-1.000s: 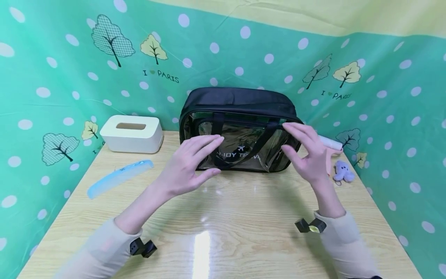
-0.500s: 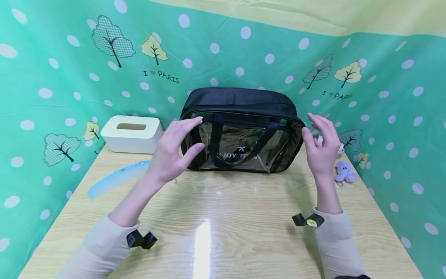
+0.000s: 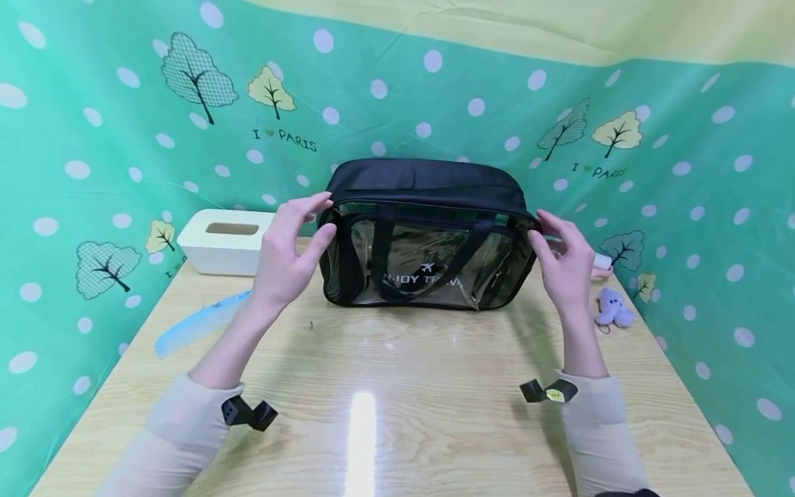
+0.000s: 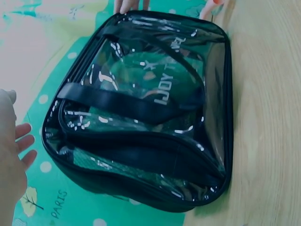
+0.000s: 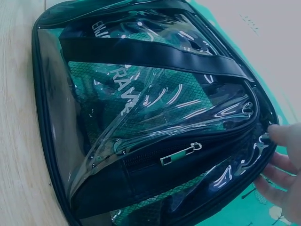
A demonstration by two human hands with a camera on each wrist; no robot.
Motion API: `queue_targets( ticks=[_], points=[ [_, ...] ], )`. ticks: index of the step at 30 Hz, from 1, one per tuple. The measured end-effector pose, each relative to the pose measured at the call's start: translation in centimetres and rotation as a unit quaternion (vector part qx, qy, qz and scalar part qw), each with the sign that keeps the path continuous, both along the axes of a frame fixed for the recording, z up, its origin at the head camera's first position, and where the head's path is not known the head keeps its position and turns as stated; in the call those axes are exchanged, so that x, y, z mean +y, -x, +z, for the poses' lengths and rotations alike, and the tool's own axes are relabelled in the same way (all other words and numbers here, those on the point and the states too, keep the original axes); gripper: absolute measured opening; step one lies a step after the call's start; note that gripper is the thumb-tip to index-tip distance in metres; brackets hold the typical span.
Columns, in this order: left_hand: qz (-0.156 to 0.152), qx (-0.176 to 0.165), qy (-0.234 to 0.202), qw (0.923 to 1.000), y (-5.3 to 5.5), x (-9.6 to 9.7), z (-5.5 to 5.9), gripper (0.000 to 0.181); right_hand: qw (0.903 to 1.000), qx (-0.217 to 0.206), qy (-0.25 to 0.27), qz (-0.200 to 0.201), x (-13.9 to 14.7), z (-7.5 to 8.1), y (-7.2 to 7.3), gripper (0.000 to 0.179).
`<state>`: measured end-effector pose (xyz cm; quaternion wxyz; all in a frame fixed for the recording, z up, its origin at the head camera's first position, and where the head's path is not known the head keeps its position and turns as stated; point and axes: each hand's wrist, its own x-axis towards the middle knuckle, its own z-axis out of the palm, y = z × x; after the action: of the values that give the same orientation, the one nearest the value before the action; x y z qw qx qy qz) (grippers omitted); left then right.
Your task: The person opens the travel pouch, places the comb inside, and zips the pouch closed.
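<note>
A black travel bag (image 3: 428, 181) with a clear front panel, dark handles and white lettering stands upright at the table's back. My left hand (image 3: 288, 252) is at the bag's upper left corner, thumb and fingers spread. In the left wrist view a gap separates that hand (image 4: 14, 150) from the bag's edge. My right hand (image 3: 568, 269) holds the upper right corner. The right wrist view has its thumb on the front rim and its fingers (image 5: 273, 176) behind it. A metal zipper pull (image 5: 181, 154) hangs on the bag's front.
A white tissue box (image 3: 220, 253) stands at the back left, with a blue comb (image 3: 199, 326) lying before it. Right of the bag are a purple plush toy (image 3: 613, 309) and a pink-and-white object (image 3: 601, 264), partly hidden by my right hand. Patterned green cloth (image 3: 397, 117) hangs behind.
My left hand has moved left from the bag's front to its upper left corner. My right hand has moved slightly right, then onto the upper right corner. The bag has hardly shifted.
</note>
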<state>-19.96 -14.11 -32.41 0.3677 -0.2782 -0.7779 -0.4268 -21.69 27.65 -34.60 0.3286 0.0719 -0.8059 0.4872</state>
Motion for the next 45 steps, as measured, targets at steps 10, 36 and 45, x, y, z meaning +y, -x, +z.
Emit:
queue_targets(
  ticks=[10,36,45],
  points=[
    [0.021,-0.108,-0.062,0.992,2.0,-1.6,-0.9,0.034,0.9999,-0.005,-0.01,-0.012,0.1,-0.3,0.3,0.031],
    [-0.049,-0.396,-0.101,0.9115,7.0,-3.6,-4.5,0.046,0.9986,-0.04,-0.019,-0.029,0.4,-0.2,0.1,0.025],
    [-0.06,-0.419,-0.084,0.902,7.6,-4.5,-5.8,0.042,0.999,-0.032,-0.016,-0.026,0.4,-0.1,0.3,0.024]
  ],
)
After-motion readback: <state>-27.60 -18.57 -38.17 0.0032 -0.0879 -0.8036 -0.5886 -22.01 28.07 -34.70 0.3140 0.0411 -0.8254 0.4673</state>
